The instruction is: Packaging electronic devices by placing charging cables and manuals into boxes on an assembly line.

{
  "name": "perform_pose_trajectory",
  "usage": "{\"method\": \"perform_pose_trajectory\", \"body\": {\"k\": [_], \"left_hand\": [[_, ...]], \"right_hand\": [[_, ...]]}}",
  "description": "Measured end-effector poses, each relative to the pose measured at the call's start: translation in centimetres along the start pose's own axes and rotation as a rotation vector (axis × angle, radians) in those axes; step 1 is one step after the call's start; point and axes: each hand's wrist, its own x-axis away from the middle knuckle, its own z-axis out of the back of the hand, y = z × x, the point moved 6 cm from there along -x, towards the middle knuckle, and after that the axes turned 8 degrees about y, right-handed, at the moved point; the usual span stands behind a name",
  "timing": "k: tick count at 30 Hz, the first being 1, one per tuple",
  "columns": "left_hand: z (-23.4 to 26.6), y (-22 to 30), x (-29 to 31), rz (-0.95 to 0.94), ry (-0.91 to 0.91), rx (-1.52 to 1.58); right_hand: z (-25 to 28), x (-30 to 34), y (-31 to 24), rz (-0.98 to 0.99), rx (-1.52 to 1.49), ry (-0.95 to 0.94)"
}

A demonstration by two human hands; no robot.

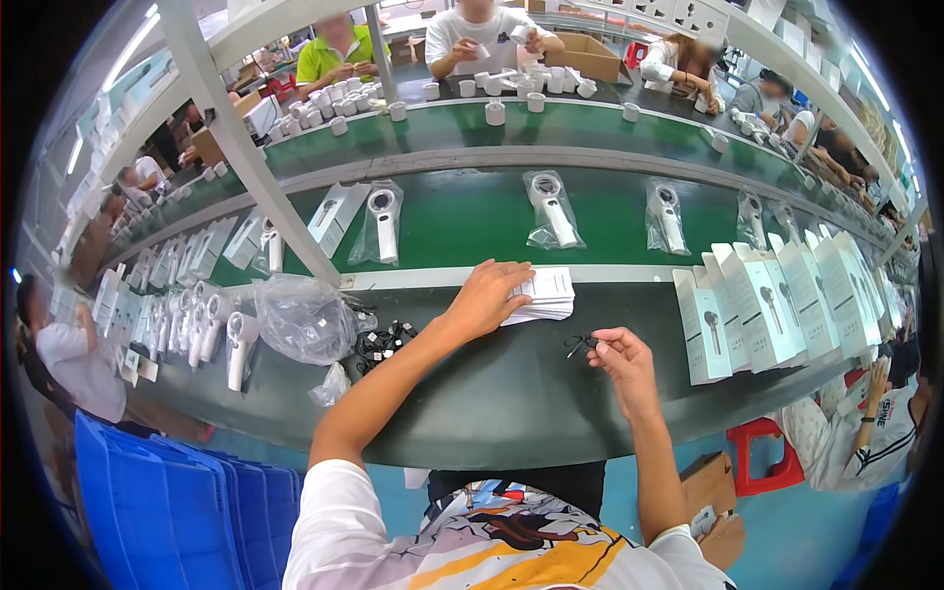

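My left hand (487, 295) rests on a stack of white leaflets (543, 293) at the far edge of the dark worktable (511, 393), fingers spread on the top sheet. My right hand (621, 356) pinches a small black cable tie or wire loop (578, 343) between thumb and fingers, just above the tabletop and right of the leaflets. A pile of small black cables (382, 342) lies left of my left forearm.
White handheld devices in clear bags (552, 210) lie along the green conveyor belt (462, 211). White cartons (767, 300) stand at the right. More white devices (211, 329) and a crumpled plastic bag (307, 317) sit at the left. Other people work across the belt; blue crates (167, 501) lower left.
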Motion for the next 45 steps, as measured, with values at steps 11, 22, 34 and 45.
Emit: {"method": "perform_pose_trajectory", "body": {"k": [11, 22, 34, 45], "left_hand": [[-0.1, 1.2, -0.4, -0.057, 0.21, 0.062], [-0.4, 7.8, 5.1, -0.185, 0.154, 0.109], [-4.8, 5.2, 8.4, -0.053, 0.085, 0.189], [-4.4, 7.2, 8.1, -0.134, 0.018, 0.274]], "right_hand": [[1.5, -0.2, 0.1, 0.038, 0.0, 0.048], [1.2, 0.3, 0.0, 0.066, 0.047, 0.115], [-1.0, -0.1, 3.2, 0.411, 0.721, -0.099], [-1.3, 1.6, 1.0, 0.541, 0.896, -0.217]]}}
